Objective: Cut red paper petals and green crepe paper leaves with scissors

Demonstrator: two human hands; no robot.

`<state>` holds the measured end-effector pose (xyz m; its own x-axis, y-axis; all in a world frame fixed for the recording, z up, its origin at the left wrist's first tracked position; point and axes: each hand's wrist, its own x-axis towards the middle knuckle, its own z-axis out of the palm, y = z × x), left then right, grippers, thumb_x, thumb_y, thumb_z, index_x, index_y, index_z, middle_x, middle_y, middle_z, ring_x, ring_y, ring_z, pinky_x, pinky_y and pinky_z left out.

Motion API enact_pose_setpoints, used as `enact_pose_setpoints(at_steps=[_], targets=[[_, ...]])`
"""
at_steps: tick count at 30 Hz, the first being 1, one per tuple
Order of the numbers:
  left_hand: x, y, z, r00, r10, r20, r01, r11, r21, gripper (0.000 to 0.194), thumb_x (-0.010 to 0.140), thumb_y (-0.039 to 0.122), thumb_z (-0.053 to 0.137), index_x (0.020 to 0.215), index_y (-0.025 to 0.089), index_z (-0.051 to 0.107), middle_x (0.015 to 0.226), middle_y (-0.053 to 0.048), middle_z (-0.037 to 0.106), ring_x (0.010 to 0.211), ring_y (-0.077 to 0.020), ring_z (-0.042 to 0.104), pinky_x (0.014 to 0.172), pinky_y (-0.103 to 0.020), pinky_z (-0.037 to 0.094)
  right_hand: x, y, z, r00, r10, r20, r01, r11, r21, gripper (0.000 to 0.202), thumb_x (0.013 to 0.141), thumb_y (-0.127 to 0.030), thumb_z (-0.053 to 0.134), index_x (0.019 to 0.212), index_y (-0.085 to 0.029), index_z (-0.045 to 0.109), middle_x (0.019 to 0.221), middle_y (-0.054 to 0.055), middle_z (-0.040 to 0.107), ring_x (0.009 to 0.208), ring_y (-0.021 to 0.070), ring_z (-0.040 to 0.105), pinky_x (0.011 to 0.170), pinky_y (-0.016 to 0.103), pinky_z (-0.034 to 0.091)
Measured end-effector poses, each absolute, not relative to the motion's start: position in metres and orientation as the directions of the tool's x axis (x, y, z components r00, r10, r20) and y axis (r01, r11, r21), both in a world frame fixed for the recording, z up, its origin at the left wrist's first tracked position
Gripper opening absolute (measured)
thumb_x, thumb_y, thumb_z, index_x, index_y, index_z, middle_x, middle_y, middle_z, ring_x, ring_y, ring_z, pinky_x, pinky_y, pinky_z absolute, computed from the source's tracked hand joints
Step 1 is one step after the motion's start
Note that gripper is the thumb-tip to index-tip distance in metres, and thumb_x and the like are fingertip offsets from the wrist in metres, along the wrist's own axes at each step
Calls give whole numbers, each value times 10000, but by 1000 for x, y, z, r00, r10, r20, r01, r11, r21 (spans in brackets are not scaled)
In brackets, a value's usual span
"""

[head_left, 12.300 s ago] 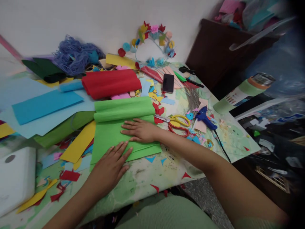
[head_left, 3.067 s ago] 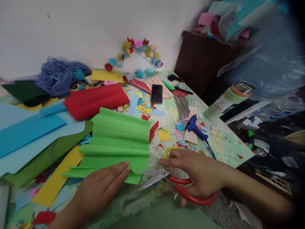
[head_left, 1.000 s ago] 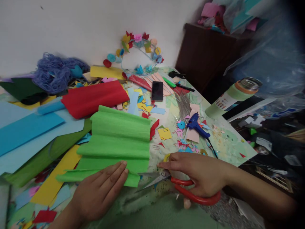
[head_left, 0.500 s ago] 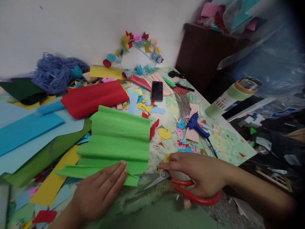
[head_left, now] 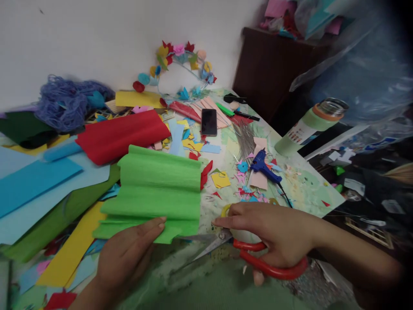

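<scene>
A sheet of bright green crepe paper [head_left: 158, 185] lies creased in front of me. My left hand [head_left: 129, 252] is closed at its near edge, fingers together along a fold; the fingers underneath are hidden. In my right hand [head_left: 271, 234] are scissors [head_left: 271, 265] with red handles, fingers through the loops and the index finger stretched forward. Their blades stand apart, pointing left, with the upper blade tip close to the paper's lower right corner.
A blue glue gun [head_left: 264, 165], a phone [head_left: 209, 122] and thin wires [head_left: 243, 140] lie beyond. Red crepe paper [head_left: 124, 135], blue yarn [head_left: 64, 103] and a paper-flower wreath [head_left: 179, 49] are at the back. A green bottle [head_left: 306, 129] stands right. Paper scraps [head_left: 220, 179] litter the table.
My left hand has turned from lying flat to closing at the near edge, and that edge has moved slightly up and away. The scissor blades have opened a little wider. The view has shifted slightly.
</scene>
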<state>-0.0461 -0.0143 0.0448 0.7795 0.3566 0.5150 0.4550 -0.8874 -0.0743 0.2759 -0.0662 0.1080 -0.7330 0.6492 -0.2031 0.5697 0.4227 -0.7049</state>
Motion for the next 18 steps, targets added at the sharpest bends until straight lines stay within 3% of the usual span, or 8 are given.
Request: enact_pose_setpoints(at_steps=[5,10,13,18], targets=[[-45,-13,44,765,371,526,469,-881,-60,448,930,194,335,1371,234,398,811,-38,770,668,-140,723,560,-207,561,276,-66,109,-736,652,-182,558,432,-709,764,730,-345,672,1415,-186,371,1043,111,571,910,225,550,790,317,432],[-45,-12,44,781,359,511,457,-886,-75,484,935,212,336,1419,229,333,817,-37,770,678,-138,723,572,-199,553,276,-66,109,-730,656,-194,566,421,-709,744,757,-409,653,1408,-176,378,1041,118,571,911,224,547,789,321,438],[-44,-12,46,788,351,506,452,-888,-88,500,923,153,350,1418,220,329,834,-38,769,704,-125,722,609,-181,545,276,-65,108,-737,645,-205,574,435,-694,720,770,-364,631,1412,-172,369,1038,117,572,902,220,548,779,316,439],[-42,-12,47,792,318,521,426,-900,-98,356,924,196,370,1262,185,478,793,-55,766,671,-132,717,602,-193,546,274,-65,106,-735,648,-201,584,453,-674,707,761,-346,634,1403,-182,385,1014,106,580,867,213,555,747,309,433]])
